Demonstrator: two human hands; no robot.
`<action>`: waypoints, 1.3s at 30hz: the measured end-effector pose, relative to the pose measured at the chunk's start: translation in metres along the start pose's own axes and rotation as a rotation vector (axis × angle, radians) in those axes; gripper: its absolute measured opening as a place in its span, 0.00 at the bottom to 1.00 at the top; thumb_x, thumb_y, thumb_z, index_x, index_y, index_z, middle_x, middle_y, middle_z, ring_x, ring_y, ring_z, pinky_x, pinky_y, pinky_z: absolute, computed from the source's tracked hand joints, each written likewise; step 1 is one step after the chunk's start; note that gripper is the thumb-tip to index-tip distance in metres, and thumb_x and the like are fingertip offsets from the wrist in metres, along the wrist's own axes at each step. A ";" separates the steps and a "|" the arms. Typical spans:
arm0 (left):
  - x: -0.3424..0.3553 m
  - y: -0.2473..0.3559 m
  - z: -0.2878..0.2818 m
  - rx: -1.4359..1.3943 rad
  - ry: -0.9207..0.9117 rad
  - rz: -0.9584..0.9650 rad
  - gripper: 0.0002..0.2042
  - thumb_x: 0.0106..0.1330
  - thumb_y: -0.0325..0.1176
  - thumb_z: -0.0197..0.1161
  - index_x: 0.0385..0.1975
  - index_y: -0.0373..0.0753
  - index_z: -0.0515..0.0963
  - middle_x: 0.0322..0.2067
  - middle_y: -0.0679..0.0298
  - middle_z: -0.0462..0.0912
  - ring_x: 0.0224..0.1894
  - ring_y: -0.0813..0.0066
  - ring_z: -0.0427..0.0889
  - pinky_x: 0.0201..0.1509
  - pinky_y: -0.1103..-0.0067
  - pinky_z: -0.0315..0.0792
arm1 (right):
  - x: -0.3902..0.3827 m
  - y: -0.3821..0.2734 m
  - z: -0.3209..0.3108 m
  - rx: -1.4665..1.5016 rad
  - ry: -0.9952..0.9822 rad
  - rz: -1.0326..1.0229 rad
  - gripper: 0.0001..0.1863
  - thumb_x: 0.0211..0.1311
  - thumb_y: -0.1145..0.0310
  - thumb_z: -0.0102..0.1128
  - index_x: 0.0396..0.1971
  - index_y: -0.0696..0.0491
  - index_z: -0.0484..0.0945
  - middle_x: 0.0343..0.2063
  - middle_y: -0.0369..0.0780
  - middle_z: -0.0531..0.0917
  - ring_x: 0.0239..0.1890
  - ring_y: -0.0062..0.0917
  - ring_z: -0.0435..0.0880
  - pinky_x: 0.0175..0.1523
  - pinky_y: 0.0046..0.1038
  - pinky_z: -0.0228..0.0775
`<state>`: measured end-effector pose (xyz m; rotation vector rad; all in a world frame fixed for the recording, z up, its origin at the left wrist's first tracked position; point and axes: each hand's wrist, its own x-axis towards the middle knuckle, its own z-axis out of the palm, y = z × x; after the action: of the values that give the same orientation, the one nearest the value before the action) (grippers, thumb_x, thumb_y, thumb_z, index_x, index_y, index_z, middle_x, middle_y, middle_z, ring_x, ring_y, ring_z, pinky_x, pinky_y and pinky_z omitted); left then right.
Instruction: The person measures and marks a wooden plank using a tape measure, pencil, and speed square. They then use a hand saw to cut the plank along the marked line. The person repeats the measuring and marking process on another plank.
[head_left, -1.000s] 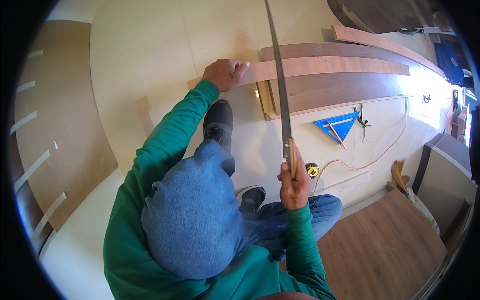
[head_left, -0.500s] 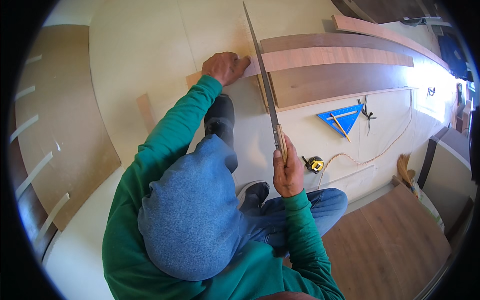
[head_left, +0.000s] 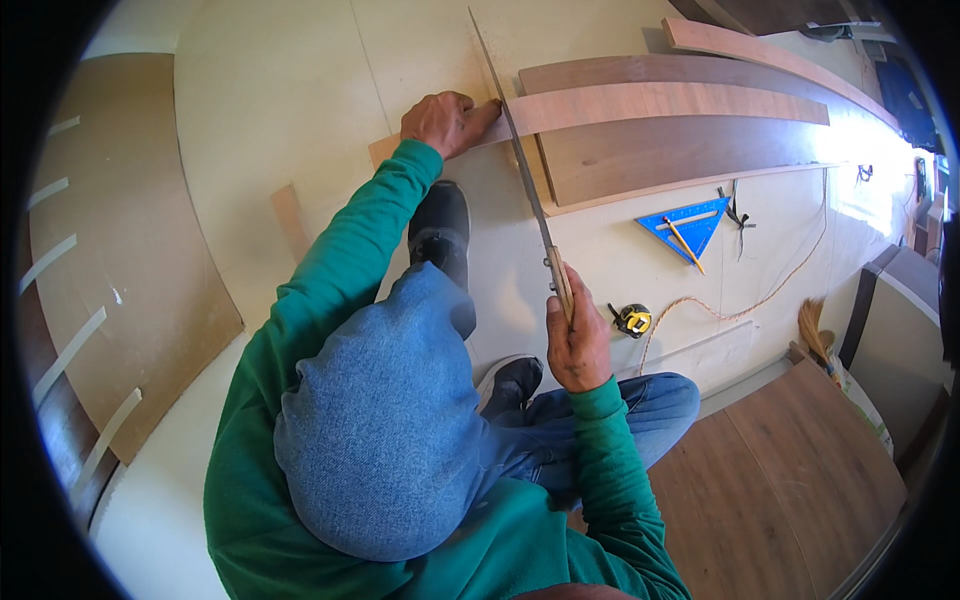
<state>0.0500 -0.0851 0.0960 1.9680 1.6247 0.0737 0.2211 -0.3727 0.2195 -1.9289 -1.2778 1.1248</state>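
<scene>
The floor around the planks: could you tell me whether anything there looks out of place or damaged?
Nothing looks damaged. The cord snakes loosely across the floor past the tape measure, and a pencil lies on the blue triangular square. The left hand presses the plank; the right hand grips the long straightedge.

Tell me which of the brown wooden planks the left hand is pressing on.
The left hand presses the lighter, narrow brown wooden plank, the one the long handsaw crosses. The darker, wider plank beside it lies untouched.
</scene>
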 end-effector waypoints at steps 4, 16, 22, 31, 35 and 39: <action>0.001 0.003 -0.002 0.005 -0.060 -0.025 0.29 0.68 0.63 0.58 0.22 0.40 0.85 0.23 0.49 0.86 0.30 0.46 0.86 0.38 0.59 0.79 | -0.019 -0.012 -0.018 0.003 -0.021 0.050 0.25 0.75 0.71 0.58 0.67 0.62 0.70 0.53 0.59 0.83 0.54 0.54 0.85 0.58 0.40 0.78; 0.000 0.009 -0.004 0.033 -0.018 0.007 0.31 0.68 0.64 0.59 0.18 0.39 0.83 0.20 0.50 0.83 0.26 0.48 0.85 0.35 0.60 0.78 | 0.001 -0.023 -0.017 -0.072 -0.006 0.034 0.22 0.75 0.71 0.59 0.64 0.60 0.72 0.47 0.59 0.85 0.46 0.56 0.86 0.48 0.44 0.80; 0.003 0.001 0.002 0.048 0.002 0.028 0.31 0.69 0.63 0.58 0.19 0.39 0.83 0.19 0.50 0.83 0.26 0.47 0.85 0.35 0.60 0.78 | -0.022 -0.025 -0.027 -0.045 -0.036 0.114 0.22 0.74 0.70 0.59 0.65 0.59 0.72 0.43 0.58 0.86 0.44 0.57 0.87 0.47 0.45 0.81; 0.002 -0.004 0.009 0.026 0.086 0.065 0.31 0.68 0.64 0.58 0.18 0.38 0.81 0.20 0.49 0.83 0.27 0.45 0.84 0.34 0.58 0.77 | 0.004 -0.006 -0.021 -0.124 -0.004 0.060 0.20 0.74 0.68 0.59 0.62 0.58 0.74 0.38 0.58 0.86 0.40 0.56 0.87 0.43 0.46 0.81; 0.004 0.001 0.005 0.038 0.053 0.056 0.31 0.69 0.63 0.58 0.19 0.38 0.82 0.19 0.48 0.82 0.27 0.45 0.84 0.34 0.59 0.77 | 0.019 -0.003 -0.013 -0.122 0.014 0.043 0.20 0.76 0.67 0.59 0.63 0.59 0.75 0.36 0.57 0.86 0.38 0.53 0.89 0.41 0.40 0.81; 0.000 0.001 0.000 0.026 0.048 0.058 0.31 0.69 0.62 0.58 0.19 0.37 0.82 0.19 0.48 0.82 0.26 0.45 0.84 0.34 0.59 0.77 | -0.031 -0.014 -0.029 -0.118 0.002 0.053 0.20 0.76 0.68 0.59 0.63 0.59 0.75 0.36 0.57 0.86 0.39 0.52 0.89 0.43 0.40 0.81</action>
<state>0.0514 -0.0849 0.0964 2.0476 1.6061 0.1234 0.2343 -0.3958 0.2555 -2.0602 -1.3251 1.0950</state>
